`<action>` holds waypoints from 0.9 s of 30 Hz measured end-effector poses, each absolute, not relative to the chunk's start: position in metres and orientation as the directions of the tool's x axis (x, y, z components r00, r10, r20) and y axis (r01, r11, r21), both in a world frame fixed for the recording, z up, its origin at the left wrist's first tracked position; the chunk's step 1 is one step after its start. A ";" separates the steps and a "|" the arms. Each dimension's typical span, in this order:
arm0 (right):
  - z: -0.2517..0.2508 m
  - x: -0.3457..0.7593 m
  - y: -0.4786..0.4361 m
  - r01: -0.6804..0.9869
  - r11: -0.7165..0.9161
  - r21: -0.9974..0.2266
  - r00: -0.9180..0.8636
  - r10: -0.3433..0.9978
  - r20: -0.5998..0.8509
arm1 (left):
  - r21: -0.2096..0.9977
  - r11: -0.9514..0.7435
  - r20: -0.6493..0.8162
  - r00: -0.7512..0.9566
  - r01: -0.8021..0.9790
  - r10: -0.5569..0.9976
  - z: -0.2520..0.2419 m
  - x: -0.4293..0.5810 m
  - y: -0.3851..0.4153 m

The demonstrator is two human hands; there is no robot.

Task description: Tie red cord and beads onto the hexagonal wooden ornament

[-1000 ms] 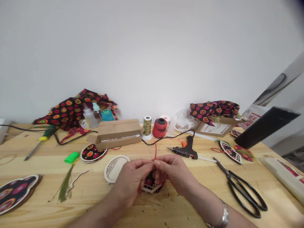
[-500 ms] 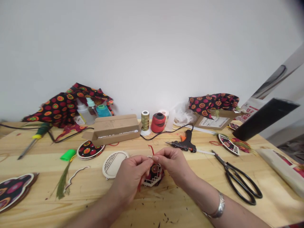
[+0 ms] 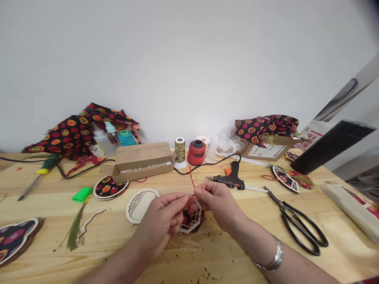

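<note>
My right hand (image 3: 217, 201) pinches a red cord (image 3: 192, 177) between thumb and forefinger; one end stands up above the fingers. My left hand (image 3: 167, 213) is closed in a pinch close beside it, at the cord's lower part. Below both hands lies an octagonal ornament (image 3: 191, 223) with a pale lattice frame over dark patterned fabric, partly hidden by my left hand. To the left of that hand a round pale wooden frame (image 3: 143, 205) with lattice lies flat on the table.
Black-handled scissors (image 3: 299, 225) lie at the right, with a glue gun (image 3: 229, 177) behind my right hand. Gold thread (image 3: 179, 150) and red thread (image 3: 196, 153) spools stand near an open cardboard box (image 3: 145, 161). At left are a green tassel (image 3: 76, 228) and a screwdriver (image 3: 35, 181).
More of the red cord now stands up above my right fingers. My left fingertips have shifted slightly, and more of the octagonal ornament shows between the hands.
</note>
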State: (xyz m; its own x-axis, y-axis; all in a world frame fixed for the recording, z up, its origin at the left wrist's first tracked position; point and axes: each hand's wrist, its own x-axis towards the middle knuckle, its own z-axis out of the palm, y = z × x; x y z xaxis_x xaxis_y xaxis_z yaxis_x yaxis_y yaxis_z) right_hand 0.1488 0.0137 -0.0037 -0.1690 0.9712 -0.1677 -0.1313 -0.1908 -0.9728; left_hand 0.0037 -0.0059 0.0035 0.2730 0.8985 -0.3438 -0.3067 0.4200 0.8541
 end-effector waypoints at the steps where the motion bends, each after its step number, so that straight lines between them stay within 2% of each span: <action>1: -0.003 0.149 0.013 -0.129 -0.190 -0.973 -0.171 0.971 -0.167 | 0.862 0.411 -0.339 0.266 -0.298 0.902 0.003 0.004 -0.006; 10: -0.001 0.148 0.013 -0.145 -0.186 -0.972 -0.167 0.973 -0.161 | 0.916 0.347 -0.299 0.236 -0.201 0.925 0.000 0.005 -0.005; 14: -0.001 0.149 0.013 -0.139 -0.185 -0.973 -0.169 0.972 -0.161 | 0.905 0.358 -0.315 0.204 -0.230 0.927 0.000 0.005 -0.004; 21: 0.000 0.149 0.012 -0.125 -0.197 -0.973 -0.164 0.971 -0.175 | 0.865 0.402 -0.332 0.258 -0.302 0.907 0.002 0.002 -0.005; 27: 0.002 0.148 0.011 -0.122 -0.203 -0.971 -0.168 0.969 -0.181 | 0.905 0.371 -0.313 0.265 -0.209 0.912 0.003 0.004 -0.006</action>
